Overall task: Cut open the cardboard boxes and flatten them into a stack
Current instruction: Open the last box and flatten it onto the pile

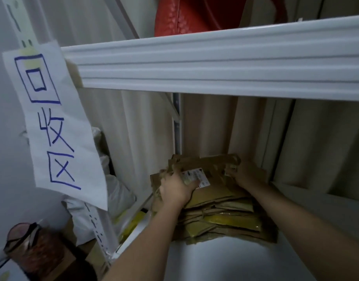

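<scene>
Head view: flattened cardboard stack [221, 216] was seen on lower white shelf [225, 258], at the back.
L hand [175, 191]: fingers curled over top sheet's left edge.
R hand [246, 175]: top sheet gripped at right edge.
Step tip (judged): edges to be squared w/ stack before release.

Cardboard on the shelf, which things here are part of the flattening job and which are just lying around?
Part of the job:
- flattened cardboard stack
- top cardboard piece with a label, held by left hand and right hand

Just lying about:
- handwritten paper sign
- red object on the upper shelf
- white bags
- dark jar
</scene>
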